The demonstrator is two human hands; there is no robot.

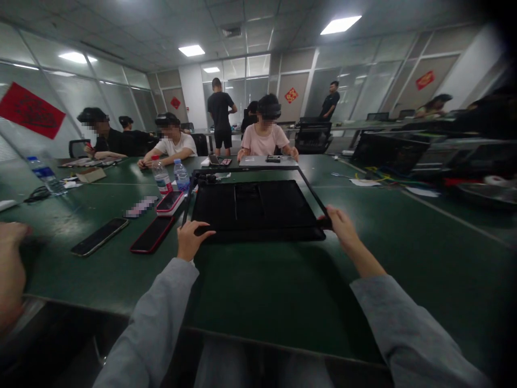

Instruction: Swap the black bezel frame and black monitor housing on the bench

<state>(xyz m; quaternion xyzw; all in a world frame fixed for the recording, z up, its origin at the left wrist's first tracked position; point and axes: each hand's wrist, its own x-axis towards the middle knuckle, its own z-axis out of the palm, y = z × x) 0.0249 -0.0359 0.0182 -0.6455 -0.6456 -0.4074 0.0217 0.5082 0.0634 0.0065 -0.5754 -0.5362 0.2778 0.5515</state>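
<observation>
A thin black rectangular frame, like a screen bezel, is tilted up in front of me. My left hand grips its near left corner, thumb and fingers curled round the edge. On the opposite side, my right hand is closed on the near right part of the frame. Through the opening I see a black panel with a recessed middle section, low over or on the green table. Whether panel and frame touch along the near edge, I cannot tell.
Left of the frame lie a red-edged phone, a dark phone and a pink-and-white device. Water bottles stand behind. Another person's arm rests at far left. Opposite sits a person in pink. Cables and papers lie right.
</observation>
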